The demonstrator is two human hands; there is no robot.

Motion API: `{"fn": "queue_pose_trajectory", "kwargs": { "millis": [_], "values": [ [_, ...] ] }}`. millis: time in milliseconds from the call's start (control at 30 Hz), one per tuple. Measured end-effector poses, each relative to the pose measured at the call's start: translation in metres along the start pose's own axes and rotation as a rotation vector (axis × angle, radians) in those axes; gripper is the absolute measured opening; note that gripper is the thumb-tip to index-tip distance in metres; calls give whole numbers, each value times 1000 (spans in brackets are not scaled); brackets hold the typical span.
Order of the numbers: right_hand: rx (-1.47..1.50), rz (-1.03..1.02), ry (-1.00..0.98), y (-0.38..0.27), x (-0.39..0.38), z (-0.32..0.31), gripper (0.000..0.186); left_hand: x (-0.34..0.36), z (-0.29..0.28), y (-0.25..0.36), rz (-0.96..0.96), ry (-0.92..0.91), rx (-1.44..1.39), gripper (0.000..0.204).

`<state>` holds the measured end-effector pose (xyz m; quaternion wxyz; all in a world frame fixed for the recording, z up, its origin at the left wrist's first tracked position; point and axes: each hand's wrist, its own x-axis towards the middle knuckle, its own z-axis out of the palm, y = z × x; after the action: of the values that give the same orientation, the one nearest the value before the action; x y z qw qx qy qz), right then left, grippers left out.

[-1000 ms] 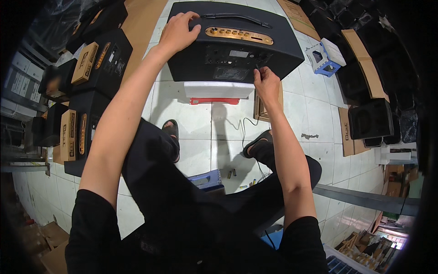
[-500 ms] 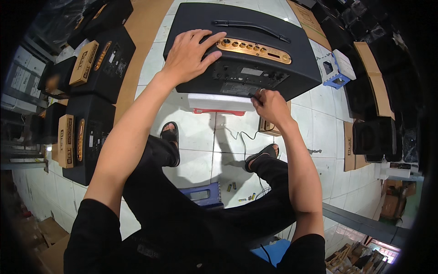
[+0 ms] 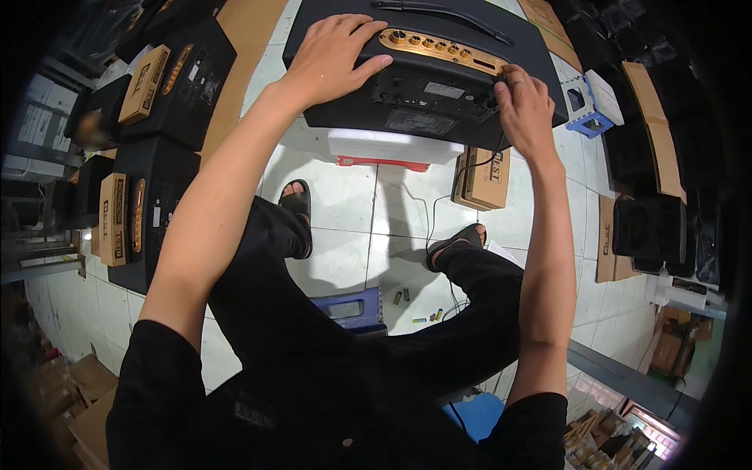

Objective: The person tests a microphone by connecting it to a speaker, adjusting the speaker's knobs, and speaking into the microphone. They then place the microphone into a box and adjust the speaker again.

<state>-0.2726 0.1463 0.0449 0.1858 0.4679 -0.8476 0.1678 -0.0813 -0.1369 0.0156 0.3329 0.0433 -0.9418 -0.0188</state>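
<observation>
A large black speaker (image 3: 329, 117) with a strap handle (image 3: 446, 17) and a gold knob panel (image 3: 440, 45) rests on a white foam block (image 3: 392, 145). Spread fingers of my left hand (image 3: 333, 63) lie flat on its top, left of the knobs. My right hand (image 3: 529, 110) is pinched at the right end of the speaker's rear panel, just below the gold strip. From its fingers a thin black cable (image 3: 475, 166) hangs toward the floor. The fingers hide the cable's end, so I cannot tell whether it sits in a socket.
Under the foam is a red stool (image 3: 384, 164). Brown cartons (image 3: 484, 180) stand by my right foot. Several small batteries (image 3: 427, 317) and a blue plastic stool (image 3: 345, 308) are between my legs. More speakers (image 3: 184, 86) line the left; a white-and-blue step stool (image 3: 591, 106) stands right.
My right hand has moved up and right, from the speaker's lower rear edge to near the gold panel's right end, bringing the cable along. The left hand stays on top.
</observation>
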Motion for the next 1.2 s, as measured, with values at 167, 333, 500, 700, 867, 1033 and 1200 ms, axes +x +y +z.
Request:
{"fn": "queue_pose_trajectory", "kwargs": {
  "millis": [167, 333, 500, 700, 867, 1033, 1200],
  "values": [
    [243, -41, 264, -51, -26, 5, 17, -3, -4, -8, -8, -25, -2, 64],
    [416, 131, -29, -116, -46, 45, 22, -3, -5, -3, 10, -91, 11, 81],
    [334, 143, -12, -135, -17, 68, 24, 0, 0, -1, -18, -91, 49, 84],
    [354, 203, -38, -142, -13, 75, 22, -6, 0, 2, -34, -102, 77, 81],
    [298, 220, 21, -155, -2, 84, 22, -6, -3, 10, -86, -146, 79, 80],
    [295, 253, 90, -146, -1, 102, 30, -2, 4, 1, -26, -114, 44, 78],
    [1036, 278, -1154, -58, -28, 89, 51, -8, 8, -21, 11, -35, 14, 70]
  ]
}}
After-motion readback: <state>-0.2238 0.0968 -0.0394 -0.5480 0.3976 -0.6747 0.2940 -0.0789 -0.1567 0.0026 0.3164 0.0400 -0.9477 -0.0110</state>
